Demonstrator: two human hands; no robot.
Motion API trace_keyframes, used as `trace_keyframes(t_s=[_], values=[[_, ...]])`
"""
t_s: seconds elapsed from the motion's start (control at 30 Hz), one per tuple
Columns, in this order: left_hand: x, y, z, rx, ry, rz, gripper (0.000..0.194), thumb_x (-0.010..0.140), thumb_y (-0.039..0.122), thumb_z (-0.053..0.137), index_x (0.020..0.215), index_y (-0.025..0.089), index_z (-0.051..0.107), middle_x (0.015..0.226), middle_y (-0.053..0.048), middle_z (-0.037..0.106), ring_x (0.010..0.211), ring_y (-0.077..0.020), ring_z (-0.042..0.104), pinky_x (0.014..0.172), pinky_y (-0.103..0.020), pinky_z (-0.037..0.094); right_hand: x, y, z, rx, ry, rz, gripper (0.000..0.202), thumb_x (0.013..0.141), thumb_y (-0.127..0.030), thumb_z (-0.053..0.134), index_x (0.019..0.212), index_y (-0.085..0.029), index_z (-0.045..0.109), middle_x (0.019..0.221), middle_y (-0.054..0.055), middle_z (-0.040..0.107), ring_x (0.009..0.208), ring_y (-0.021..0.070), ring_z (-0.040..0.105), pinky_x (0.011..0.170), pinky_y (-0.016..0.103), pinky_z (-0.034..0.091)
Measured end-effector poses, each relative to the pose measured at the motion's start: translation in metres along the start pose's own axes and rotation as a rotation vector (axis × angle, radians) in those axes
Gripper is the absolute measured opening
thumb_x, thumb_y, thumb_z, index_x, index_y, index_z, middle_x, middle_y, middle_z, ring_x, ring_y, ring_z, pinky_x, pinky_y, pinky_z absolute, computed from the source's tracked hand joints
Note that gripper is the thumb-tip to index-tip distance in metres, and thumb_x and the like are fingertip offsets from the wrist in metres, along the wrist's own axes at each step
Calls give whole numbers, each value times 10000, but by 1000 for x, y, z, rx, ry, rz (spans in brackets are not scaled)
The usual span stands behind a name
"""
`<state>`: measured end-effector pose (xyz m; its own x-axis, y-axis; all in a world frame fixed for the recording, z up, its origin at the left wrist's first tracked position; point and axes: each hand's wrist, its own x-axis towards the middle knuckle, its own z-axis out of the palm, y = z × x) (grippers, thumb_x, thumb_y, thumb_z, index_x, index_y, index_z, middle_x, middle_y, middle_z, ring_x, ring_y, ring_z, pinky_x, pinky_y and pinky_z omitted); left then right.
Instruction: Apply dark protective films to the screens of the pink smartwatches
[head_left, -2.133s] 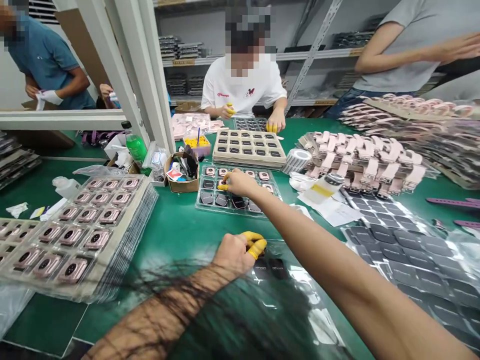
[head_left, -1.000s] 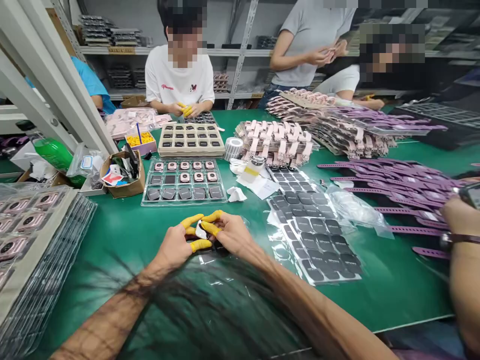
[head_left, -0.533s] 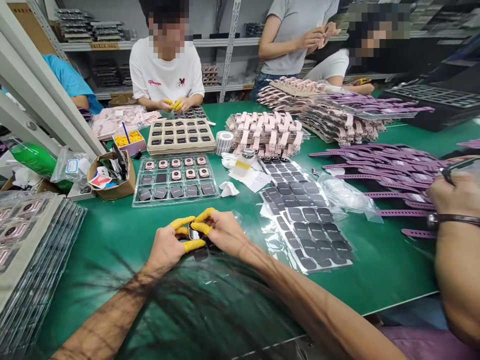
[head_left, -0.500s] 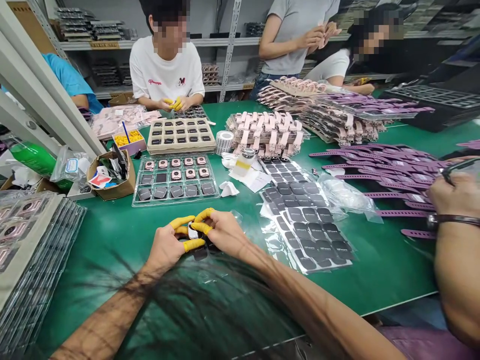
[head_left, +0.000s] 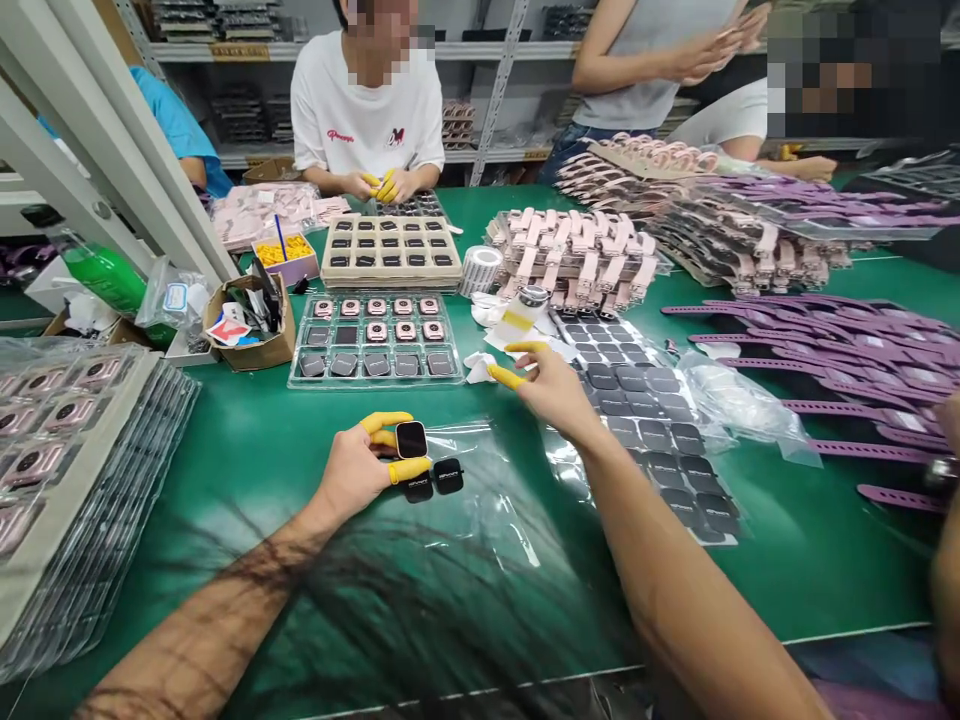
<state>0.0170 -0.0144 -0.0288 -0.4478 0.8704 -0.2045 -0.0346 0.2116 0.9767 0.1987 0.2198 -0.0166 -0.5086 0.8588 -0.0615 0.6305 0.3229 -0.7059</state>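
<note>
My left hand (head_left: 367,462), with yellow finger cots on, holds a square smartwatch body (head_left: 411,440) by its edges, dark screen facing up. Just below it, two black square stickers (head_left: 449,476) lie on a clear plastic sheet (head_left: 491,500). My right hand (head_left: 551,385) is stretched forward with thumb and finger apart and nothing between them. Its thumb tip is close to a crumpled white tissue (head_left: 480,368); whether they touch I cannot tell. Behind its fingers stands a small bottle (head_left: 525,308) with a yellow band, on white paper.
Ahead sits a clear tray (head_left: 375,380) of watch bodies and black squares. Sheets of black stickers (head_left: 652,435) lie to the right, beside purple watch straps (head_left: 817,350). Stacked trays (head_left: 97,540) rise at the left. Co-workers sit and stand across the table.
My right hand has left the watch body and moved forward and right towards the tissue and bottle. The watch body stays in my left hand, its screen now visible. The view has shifted.
</note>
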Motion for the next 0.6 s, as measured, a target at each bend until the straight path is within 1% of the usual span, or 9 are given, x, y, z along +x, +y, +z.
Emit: trace_keyframes(t_s=[0.07, 0.17, 0.23, 0.3, 0.37, 0.4, 0.5, 0.53, 0.6], values=[[0, -1, 0, 1, -1, 3, 666, 573, 347, 968, 1175, 177, 740, 889, -67, 805, 858, -247, 780, 878, -385, 636, 4, -3, 10, -29, 77, -40, 285, 928, -329, 675, 1141, -153, 744, 1105, 120, 695, 783, 171, 537, 760, 337, 407], [-1, -2, 1, 7, 10, 6, 659, 569, 333, 969, 1168, 177, 747, 881, -63, 805, 845, -237, 775, 854, -363, 632, -5, -15, 16, -14, 86, -132, 169, 909, -293, 716, 1023, -188, 784, 901, 68, 690, 722, 170, 505, 731, 338, 412], [-1, -4, 2, 0, 10, 9, 664, 569, 345, 972, 1171, 175, 747, 871, -60, 805, 824, -227, 772, 821, -342, 630, -22, -26, 17, 34, 59, -335, 137, 910, -349, 742, 978, -240, 790, 822, 41, 660, 712, 173, 517, 704, 336, 436], [-1, -6, 2, 0, 2, 23, 643, 563, 353, 974, 1138, 167, 755, 876, -61, 805, 808, -220, 768, 779, -316, 624, -42, -38, 22, 66, -6, -680, 119, 924, -379, 742, 932, -267, 779, 821, 43, 658, 751, 184, 564, 704, 343, 474], [0, -7, 3, 15, -6, 47, 609, 552, 337, 975, 1096, 162, 766, 899, -63, 807, 802, -215, 764, 752, -295, 617, -57, -47, 30, 25, -38, -923, 120, 956, -349, 701, 901, -252, 746, 957, 72, 700, 850, 204, 608, 746, 366, 514], [0, -8, 3, 21, -4, 59, 602, 548, 324, 972, 1092, 161, 771, 902, -62, 806, 799, -211, 763, 750, -289, 615, -61, -49, 35, -3, -50, -984, 121, 965, -325, 681, 887, -241, 720, 1037, 82, 715, 907, 214, 622, 786, 384, 530], [-1, -8, 3, 8, 12, 50, 644, 546, 305, 966, 1143, 162, 771, 870, -52, 802, 781, -203, 759, 750, -285, 616, -63, -51, 44, -52, -31, -1012, 120, 966, -265, 648, 854, -226, 630, 1153, 79, 750, 1029, 244, 646, 903, 446, 533], [-1, -7, 3, -2, 13, 37, 660, 545, 309, 968, 1157, 160, 768, 859, -50, 801, 776, -202, 759, 750, -285, 618, -62, -50, 45, -70, 14, -994, 111, 966, -246, 636, 859, -227, 613, 1169, 77, 759, 1073, 259, 653, 925, 466, 520], [-2, -6, 3, -15, 2, 13, 672, 545, 317, 973, 1164, 160, 765, 863, -52, 805, 781, -203, 762, 756, -289, 623, -59, -49, 43, -145, 170, -948, 93, 969, -202, 602, 880, -227, 598, 1259, 90, 750, 1209, 304, 642, 962, 511, 479]])
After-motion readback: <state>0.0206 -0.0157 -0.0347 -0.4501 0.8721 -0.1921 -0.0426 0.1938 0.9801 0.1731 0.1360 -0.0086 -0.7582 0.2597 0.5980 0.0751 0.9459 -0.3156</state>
